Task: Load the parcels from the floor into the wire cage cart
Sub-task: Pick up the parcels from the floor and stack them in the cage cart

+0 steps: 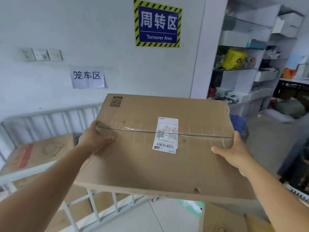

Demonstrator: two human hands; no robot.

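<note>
On the wall ahead we note a blue sign [157,23] with a yellow-and-black striped border, reading "Turnover Area" beneath three Chinese characters. Lower and to its left, a white paper notice [88,78] bearing three handwritten characters is stuck to the same wall. Further left we record a row of wall switch plates [42,54]. To the right of a white pillar [207,47] stands an open shelving unit [247,52] holding white boxes and mixed goods, among them a yellow bag [234,59]. Near its foot lies a grey-green sack [291,107]. The floor [160,220] is light tile.
</note>
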